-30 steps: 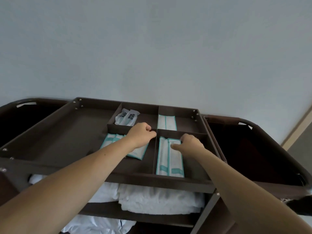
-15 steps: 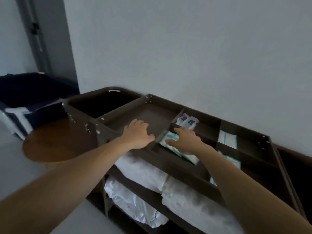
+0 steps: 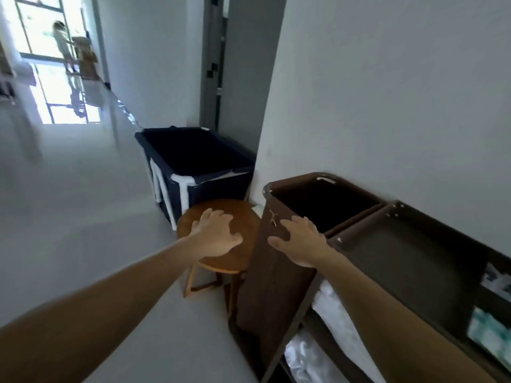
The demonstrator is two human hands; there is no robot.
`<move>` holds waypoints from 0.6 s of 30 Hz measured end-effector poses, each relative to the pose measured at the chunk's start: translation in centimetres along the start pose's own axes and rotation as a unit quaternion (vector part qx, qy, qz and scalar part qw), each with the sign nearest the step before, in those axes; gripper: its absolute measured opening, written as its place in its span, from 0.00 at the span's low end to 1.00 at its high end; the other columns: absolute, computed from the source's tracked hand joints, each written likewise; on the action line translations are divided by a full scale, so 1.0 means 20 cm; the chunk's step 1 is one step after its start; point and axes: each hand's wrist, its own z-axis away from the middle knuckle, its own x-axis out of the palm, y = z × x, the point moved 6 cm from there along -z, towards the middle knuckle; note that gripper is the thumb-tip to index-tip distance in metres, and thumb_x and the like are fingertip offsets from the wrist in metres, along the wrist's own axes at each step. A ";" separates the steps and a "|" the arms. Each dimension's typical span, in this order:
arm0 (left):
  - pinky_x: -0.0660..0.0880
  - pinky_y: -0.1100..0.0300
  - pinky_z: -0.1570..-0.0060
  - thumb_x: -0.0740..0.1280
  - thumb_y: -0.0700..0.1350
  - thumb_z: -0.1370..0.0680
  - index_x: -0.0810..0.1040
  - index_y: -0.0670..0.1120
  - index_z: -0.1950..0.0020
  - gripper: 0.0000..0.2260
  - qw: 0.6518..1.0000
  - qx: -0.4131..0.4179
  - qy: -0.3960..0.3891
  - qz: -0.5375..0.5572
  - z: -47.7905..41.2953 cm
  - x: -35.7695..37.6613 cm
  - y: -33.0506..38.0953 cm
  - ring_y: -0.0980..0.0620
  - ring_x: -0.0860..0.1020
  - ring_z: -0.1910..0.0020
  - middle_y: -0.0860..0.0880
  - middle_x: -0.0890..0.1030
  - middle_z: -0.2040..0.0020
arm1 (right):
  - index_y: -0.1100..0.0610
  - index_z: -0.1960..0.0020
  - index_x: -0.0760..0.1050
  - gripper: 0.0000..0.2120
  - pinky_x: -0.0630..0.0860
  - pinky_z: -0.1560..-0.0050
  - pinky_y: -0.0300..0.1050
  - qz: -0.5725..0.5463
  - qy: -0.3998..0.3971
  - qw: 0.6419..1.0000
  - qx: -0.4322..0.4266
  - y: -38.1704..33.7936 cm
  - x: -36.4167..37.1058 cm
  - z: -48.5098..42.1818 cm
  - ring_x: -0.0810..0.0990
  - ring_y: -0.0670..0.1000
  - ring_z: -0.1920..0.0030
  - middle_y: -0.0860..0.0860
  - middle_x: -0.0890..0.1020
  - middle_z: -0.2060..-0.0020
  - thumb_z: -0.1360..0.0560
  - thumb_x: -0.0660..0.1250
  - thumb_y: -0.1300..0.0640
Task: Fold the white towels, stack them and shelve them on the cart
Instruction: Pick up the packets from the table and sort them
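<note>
Head camera: two bare forearms are seen stretched forward at the end of a brown housekeeping cart set against a pale wall. The left hand is held with fingers spread above a round wooden tabletop that stands just beside the cart's end. Its grip is released and nothing is held; whether the palm touches the wood cannot be told. The right hand is spread likewise over the near rim of the cart's dark end bin. Its grip is also released, with no object in it, and contact with the rim cannot be confirmed. The white towels are seen lying on the cart's upper shelf, under the top tray, and more white cloth is seen on the shelf below. At the far right of the tray, blurred white-and-teal packets are lodged in a compartment. Behind the tabletop, a navy fabric hamper with white frame tubes is placed on the floor near a grey door frame. Down the corridor, a blurred person is pictured before a bright window.
</note>
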 end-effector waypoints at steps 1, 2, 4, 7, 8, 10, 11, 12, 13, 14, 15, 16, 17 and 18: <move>0.54 0.43 0.24 0.62 0.60 0.22 0.60 0.49 0.21 0.33 1.000 -0.015 -0.005 0.003 -0.02 -0.03 -0.11 0.43 0.50 0.21 0.47 0.56 0.20 | 0.48 0.21 0.57 0.35 0.51 0.24 0.66 0.000 -0.011 1.000 -0.011 -0.10 0.03 -0.07 0.47 0.56 0.20 0.50 0.55 0.21 0.22 0.57 0.33; 0.54 0.44 0.24 0.63 0.60 0.22 0.60 0.49 0.21 0.33 0.999 -0.031 -0.008 0.007 -0.04 -0.05 -0.21 0.43 0.50 0.21 0.47 0.56 0.20 | 0.48 0.21 0.57 0.35 0.51 0.25 0.66 0.001 -0.017 1.000 -0.022 -0.19 0.07 -0.14 0.48 0.56 0.21 0.50 0.55 0.21 0.22 0.57 0.33; 0.57 0.45 0.25 0.62 0.61 0.23 0.62 0.50 0.22 0.32 0.998 -0.063 -0.008 0.020 -0.07 -0.09 -0.37 0.43 0.53 0.21 0.47 0.58 0.21 | 0.49 0.22 0.58 0.34 0.53 0.25 0.66 0.005 -0.017 0.999 -0.041 -0.35 0.12 -0.28 0.50 0.55 0.21 0.50 0.57 0.21 0.22 0.57 0.33; 0.66 0.43 0.31 0.60 0.62 0.29 0.71 0.51 0.28 0.31 0.995 -0.090 -0.017 0.027 -0.17 -0.11 -0.56 0.42 0.61 0.26 0.47 0.67 0.26 | 0.49 0.22 0.60 0.33 0.56 0.26 0.65 0.001 -0.034 0.997 -0.068 -0.51 0.23 -0.49 0.53 0.55 0.22 0.51 0.59 0.22 0.22 0.57 0.34; 0.66 0.43 0.31 0.60 0.62 0.30 0.71 0.52 0.29 0.31 0.995 -0.096 -0.020 0.028 -0.21 -0.11 -0.61 0.42 0.61 0.26 0.47 0.67 0.26 | 0.49 0.22 0.60 0.33 0.56 0.26 0.65 -0.001 -0.046 0.996 -0.073 -0.55 0.28 -0.56 0.53 0.55 0.22 0.50 0.59 0.22 0.21 0.57 0.34; 0.62 0.44 0.28 0.62 0.61 0.27 0.70 0.52 0.27 0.30 0.994 -0.106 -0.024 0.033 -0.29 -0.11 -0.70 0.44 0.59 0.24 0.48 0.65 0.25 | 0.50 0.23 0.61 0.32 0.57 0.26 0.63 0.001 -0.062 0.994 -0.084 -0.60 0.36 -0.72 0.55 0.54 0.22 0.50 0.61 0.23 0.21 0.57 0.34; 0.61 0.45 0.28 0.63 0.60 0.26 0.69 0.52 0.26 0.29 0.993 -0.111 -0.022 0.034 -0.34 -0.12 -0.73 0.44 0.58 0.24 0.48 0.65 0.25 | 0.50 0.23 0.61 0.32 0.58 0.26 0.63 0.001 -0.068 0.994 -0.090 -0.62 0.39 -0.80 0.56 0.54 0.23 0.50 0.62 0.23 0.21 0.56 0.34; 0.62 0.45 0.28 0.64 0.59 0.24 0.69 0.51 0.27 0.27 0.992 -0.117 -0.018 0.033 -0.40 -0.13 -0.77 0.44 0.59 0.25 0.48 0.66 0.26 | 0.50 0.23 0.61 0.32 0.58 0.26 0.62 -0.001 -0.074 0.993 -0.094 -0.65 0.42 -0.90 0.56 0.54 0.23 0.50 0.62 0.24 0.21 0.56 0.34; 0.62 0.45 0.28 0.64 0.57 0.23 0.70 0.51 0.28 0.25 0.992 -0.123 -0.014 0.032 -0.47 -0.14 -0.80 0.44 0.60 0.25 0.47 0.67 0.26 | 0.50 0.23 0.61 0.32 0.58 0.27 0.63 -0.006 -0.080 0.992 -0.097 -0.67 0.45 -0.99 0.56 0.55 0.23 0.51 0.62 0.23 0.21 0.56 0.35; 0.62 0.46 0.29 0.64 0.56 0.23 0.70 0.51 0.28 0.24 0.990 -0.133 -0.014 0.032 -0.54 -0.15 -0.84 0.44 0.60 0.25 0.47 0.67 0.27 | 0.51 0.23 0.61 0.32 0.57 0.27 0.63 -0.013 -0.087 0.991 -0.100 -0.70 0.48 -1.08 0.56 0.55 0.23 0.51 0.62 0.23 0.21 0.56 0.35; 0.63 0.46 0.30 0.64 0.56 0.23 0.71 0.50 0.29 0.24 0.989 -0.142 -0.013 0.033 -0.61 -0.17 -0.87 0.44 0.60 0.25 0.47 0.67 0.27 | 0.51 0.23 0.61 0.32 0.57 0.27 0.63 -0.017 -0.093 0.990 -0.104 -0.72 0.50 -1.18 0.56 0.55 0.23 0.51 0.62 0.23 0.21 0.56 0.35; 0.62 0.47 0.30 0.64 0.56 0.23 0.70 0.49 0.29 0.24 0.988 -0.151 -0.011 0.034 -0.69 -0.18 -0.90 0.45 0.60 0.25 0.47 0.67 0.26 | 0.51 0.23 0.61 0.32 0.58 0.27 0.63 -0.021 -0.099 0.989 -0.108 -0.75 0.52 -1.27 0.57 0.55 0.23 0.51 0.62 0.24 0.21 0.56 0.35; 0.62 0.47 0.30 0.64 0.56 0.23 0.70 0.48 0.28 0.25 0.987 -0.157 -0.011 0.032 -0.75 -0.21 -0.93 0.45 0.60 0.25 0.47 0.67 0.26 | 0.51 0.23 0.62 0.32 0.59 0.27 0.63 -0.025 -0.105 0.988 -0.112 -0.77 0.53 -1.36 0.58 0.55 0.23 0.51 0.63 0.24 0.21 0.57 0.35; 0.63 0.47 0.30 0.64 0.57 0.23 0.70 0.48 0.28 0.25 0.987 -0.160 -0.012 0.026 -0.83 -0.24 -0.95 0.46 0.60 0.25 0.47 0.66 0.26 | 0.52 0.23 0.62 0.32 0.61 0.27 0.63 -0.031 -0.108 0.987 -0.114 -0.79 0.54 -1.46 0.59 0.55 0.24 0.52 0.64 0.24 0.21 0.57 0.35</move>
